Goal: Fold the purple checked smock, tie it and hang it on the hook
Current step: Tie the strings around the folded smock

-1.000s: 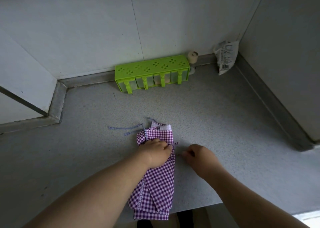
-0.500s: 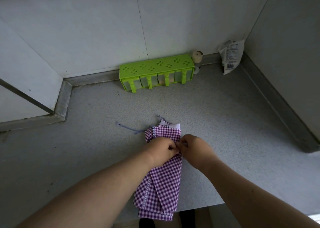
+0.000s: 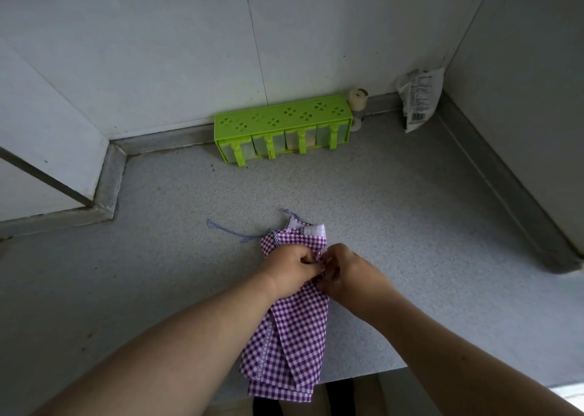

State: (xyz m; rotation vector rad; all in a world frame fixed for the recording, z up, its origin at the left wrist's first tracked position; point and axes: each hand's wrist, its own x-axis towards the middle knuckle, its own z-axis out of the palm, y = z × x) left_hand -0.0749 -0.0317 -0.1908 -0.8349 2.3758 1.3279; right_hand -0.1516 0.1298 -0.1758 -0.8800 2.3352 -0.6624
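The grey speckled tabletop (image 3: 395, 213) fills most of your view, boxed in by pale wall panels on the far side and on the right, with a raised grey lip running along their foot.

Your two bare forearms reach in from the near edge and meet just near of the middle of the tabletop.

The purple checked smock (image 3: 297, 330) lies there folded into a long narrow strip that runs from far to near. Its near end hangs a little over the tabletop's near edge. At its far end a white inner layer shows at the corner.

Against the far wall stands a lime-green spice rack (image 3: 282, 128) with four clear drawers. Just right of it, touching the wall lip, is a small cream-coloured jar (image 3: 357, 99). In the far right corner a crumpled white printed packet (image 3: 418, 98) leans against the wall.

Your left hand (image 3: 289, 270) rests on the far part of the strip, its fingers curled closed on the fabric. Your right hand (image 3: 350, 273) is right against it, fingers also curled in and pinching at the same spot on the strip's right edge; what exactly they pinch is hidden between your hands.

A thin pale-blue tie string (image 3: 232, 234) trails from the smock's far left corner out to the left, lying loose on the tabletop.
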